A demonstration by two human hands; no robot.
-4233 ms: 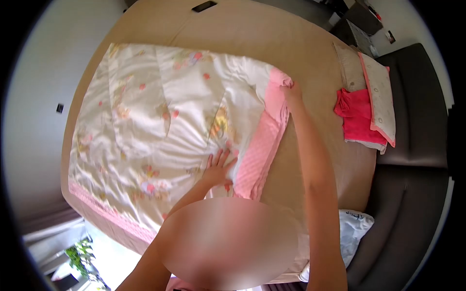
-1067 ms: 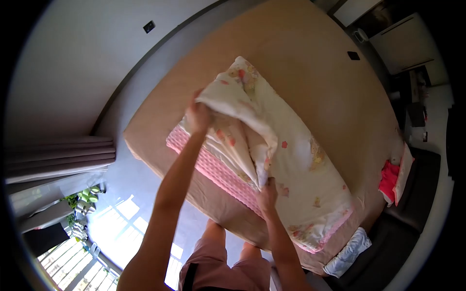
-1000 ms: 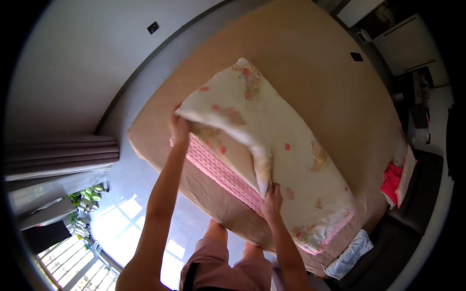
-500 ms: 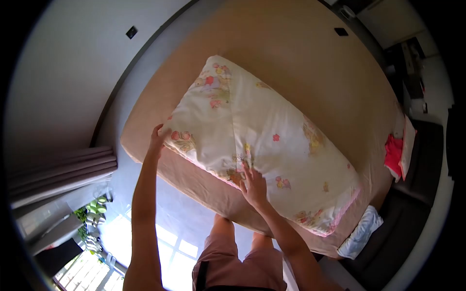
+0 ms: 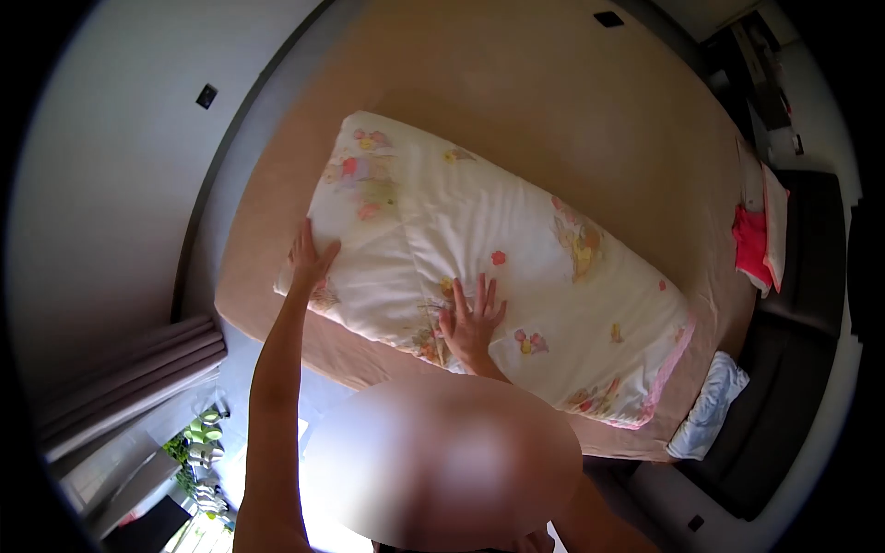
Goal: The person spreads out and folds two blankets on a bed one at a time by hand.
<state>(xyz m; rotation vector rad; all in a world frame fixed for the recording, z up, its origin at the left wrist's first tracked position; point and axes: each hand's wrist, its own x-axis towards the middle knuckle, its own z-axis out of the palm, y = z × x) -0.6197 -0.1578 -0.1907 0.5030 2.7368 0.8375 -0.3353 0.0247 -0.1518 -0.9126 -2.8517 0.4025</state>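
A folded white quilt point(image 5: 406, 230) with printed flowers and cartoon figures lies slantwise on the brown-sheeted bed point(image 5: 590, 120). Its pink edge shows at the lower right end. My left hand point(image 5: 313, 260) rests on the quilt near its left end, fingers stretched out and thumb apart. Flat on the quilt's near side is my right hand point(image 5: 473, 324), its fingers spread over the wrinkled cloth. Neither hand grips anything. A blurred oval patch hides my right forearm in part and the area in front of my body.
At the bed's right end is a dark headboard point(image 5: 802, 240), with a red cloth point(image 5: 751, 241) and a pale pillow point(image 5: 775, 226) against it. A light blue bundle point(image 5: 708, 405) lies near the bed's lower right corner. Curtains point(image 5: 129, 369) and green plants point(image 5: 184, 452) stand at the left.
My left hand has moved from the quilt's edge up onto its top. My right hand has spread its fingers and shifted slightly. The view has shifted, and a blurred patch now covers my legs.
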